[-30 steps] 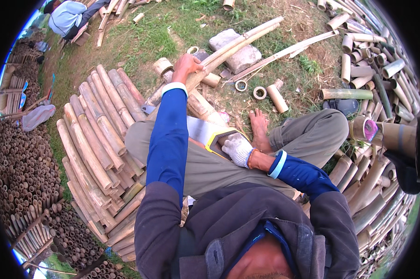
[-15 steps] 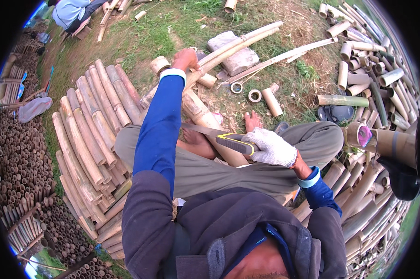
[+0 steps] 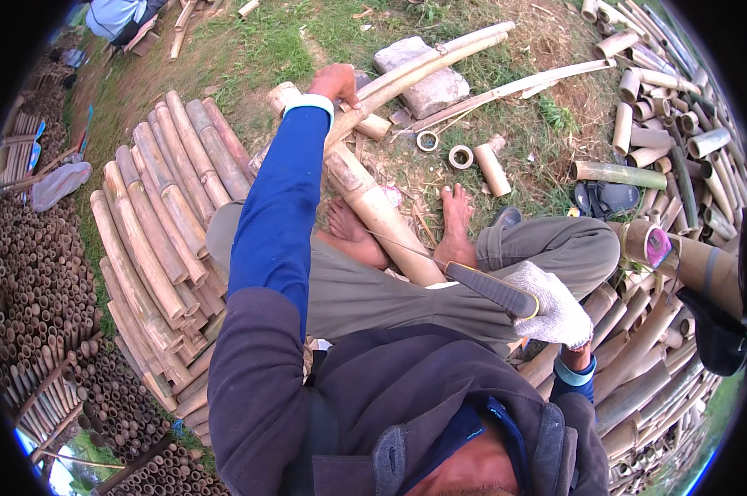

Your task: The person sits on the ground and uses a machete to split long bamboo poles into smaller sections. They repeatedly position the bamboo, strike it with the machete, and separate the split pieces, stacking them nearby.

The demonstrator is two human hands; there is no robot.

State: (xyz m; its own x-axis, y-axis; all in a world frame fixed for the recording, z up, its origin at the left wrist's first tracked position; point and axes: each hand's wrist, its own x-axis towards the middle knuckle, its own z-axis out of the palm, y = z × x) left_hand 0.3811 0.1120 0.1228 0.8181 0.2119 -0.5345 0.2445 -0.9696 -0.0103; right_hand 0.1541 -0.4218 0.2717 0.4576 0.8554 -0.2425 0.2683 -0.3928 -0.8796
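My right hand (image 3: 551,307), in a white knit glove, is closed round the grey-and-yellow handle of a handsaw (image 3: 491,289). The thin blade slants away to the left, over a thick bamboo pole (image 3: 372,202) that lies between my bare feet. At the pole's far end my bare left hand (image 3: 334,85) is bent over the bamboo, its fingers partly hidden. Just beside that hand, a long split bamboo strip (image 3: 435,64) crosses toward the far right and rests over a stone (image 3: 423,78).
Stacked bamboo lengths (image 3: 154,215) lie at my left, and cut tubes (image 3: 646,136) are heaped at the right. Two bamboo rings (image 3: 461,157) and a short tube (image 3: 492,170) lie ahead. A sandal (image 3: 606,198) sits at the right; another person (image 3: 121,18) is at far left.
My right hand has drawn the saw back toward me and to the right. My left hand stays on the bamboo. My right foot shows more fully now.
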